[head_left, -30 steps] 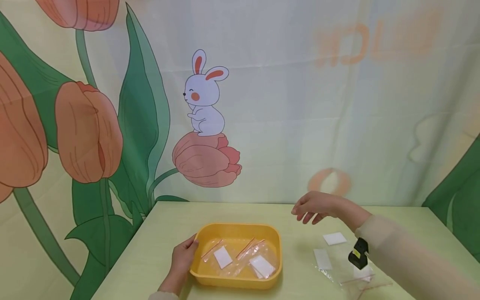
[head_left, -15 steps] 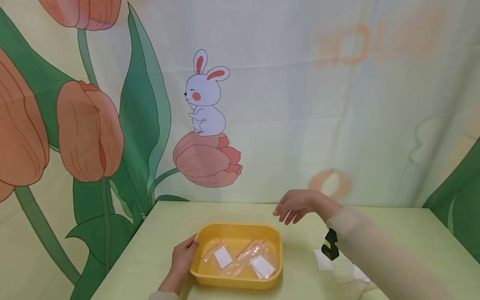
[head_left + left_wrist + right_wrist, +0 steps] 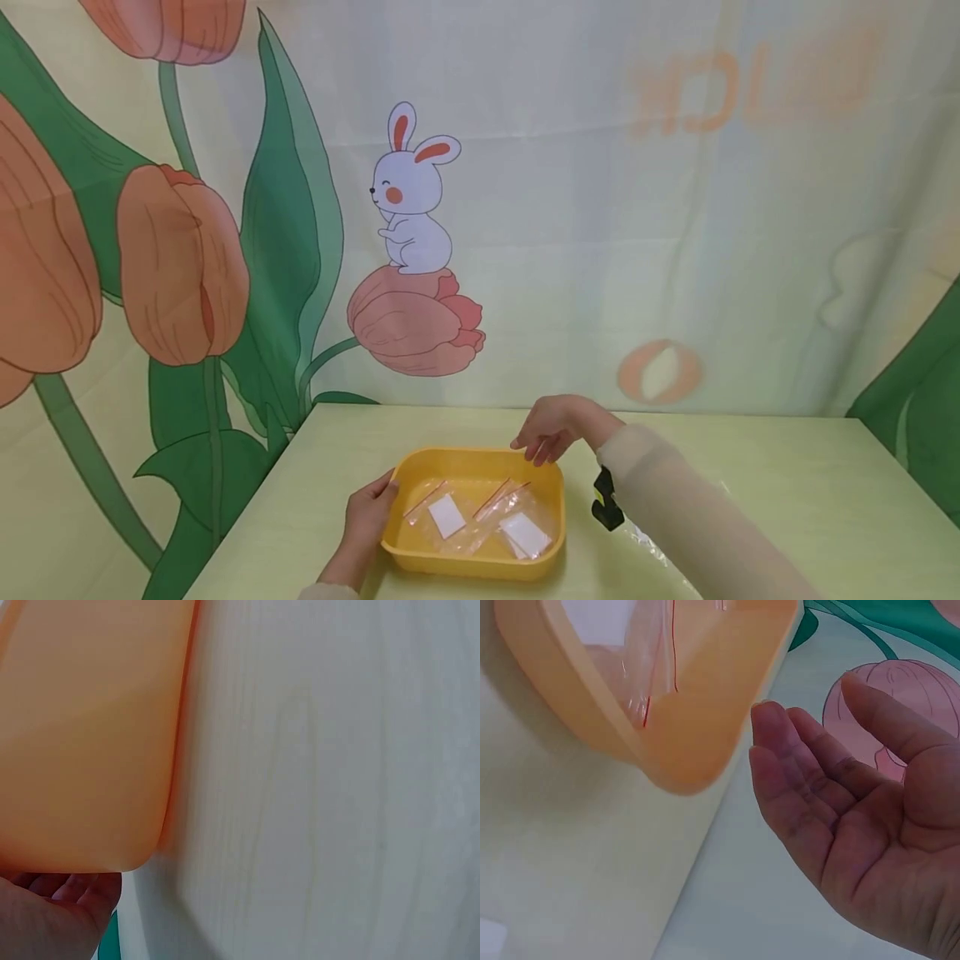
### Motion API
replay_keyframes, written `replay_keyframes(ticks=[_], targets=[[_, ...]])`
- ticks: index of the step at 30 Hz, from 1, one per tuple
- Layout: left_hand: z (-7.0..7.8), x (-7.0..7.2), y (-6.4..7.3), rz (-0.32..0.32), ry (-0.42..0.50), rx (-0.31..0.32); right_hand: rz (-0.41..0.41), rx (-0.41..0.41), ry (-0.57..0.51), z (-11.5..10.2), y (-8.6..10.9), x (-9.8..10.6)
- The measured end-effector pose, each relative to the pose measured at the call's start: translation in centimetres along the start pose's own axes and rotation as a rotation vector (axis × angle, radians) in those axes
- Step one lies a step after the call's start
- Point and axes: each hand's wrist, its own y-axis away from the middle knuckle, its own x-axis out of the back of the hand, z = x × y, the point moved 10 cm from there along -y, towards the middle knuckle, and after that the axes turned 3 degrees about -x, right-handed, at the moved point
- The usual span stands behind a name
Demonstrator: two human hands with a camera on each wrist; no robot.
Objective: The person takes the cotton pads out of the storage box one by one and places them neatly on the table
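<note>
A shallow yellow plastic tray (image 3: 472,567) sits on the table in the head view. My left hand (image 3: 365,512) grips its left side, fingers against the outer wall in the left wrist view. Inside lie small clear zip bags with red seal lines; one white card (image 3: 447,516) is at the left and overlapping white cards (image 3: 525,533) are at the right. My right hand (image 3: 555,425) hovers at the tray's back right corner with bent wrist. The right wrist view shows its palm (image 3: 870,832) bare, fingers loosely curved and apart, holding nothing.
The pale green table (image 3: 787,492) ends at a printed backdrop with tulips and a rabbit (image 3: 416,208). Right of the tray, clear plastic (image 3: 648,546) peeks out beside my right sleeve (image 3: 690,500), which covers the area behind it. A black wrist device (image 3: 606,500) hangs under that sleeve.
My right hand has moved left, from above the loose bags on the right to the tray's back right corner. Its sleeve now hides those bags. The left hand and tray have stayed put.
</note>
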Motion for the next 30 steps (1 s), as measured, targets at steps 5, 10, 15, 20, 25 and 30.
replay_keyframes(ticks=[5,10,15,20,25,30], targets=[[0.3,0.1,-0.1,0.009,-0.005,-0.013,0.022,-0.024,0.009,-0.2,-0.9,-0.9],[0.3,0.0,0.0,-0.001,-0.008,-0.014,0.05,-0.039,0.035,-0.3,-1.4,-1.7],[0.3,0.2,0.0,0.003,-0.013,-0.014,0.058,-0.058,0.051,-0.3,-1.7,-2.4],[0.2,0.2,0.0,0.007,-0.011,-0.008,0.069,-0.101,0.014,0.3,-2.1,-3.1],[0.0,0.2,-0.1,0.008,-0.013,-0.007,0.081,-0.135,-0.013,1.0,-2.3,-3.8],[-0.1,0.0,-0.1,0.002,-0.007,-0.014,0.098,-0.169,-0.038,1.7,-2.5,-4.3]])
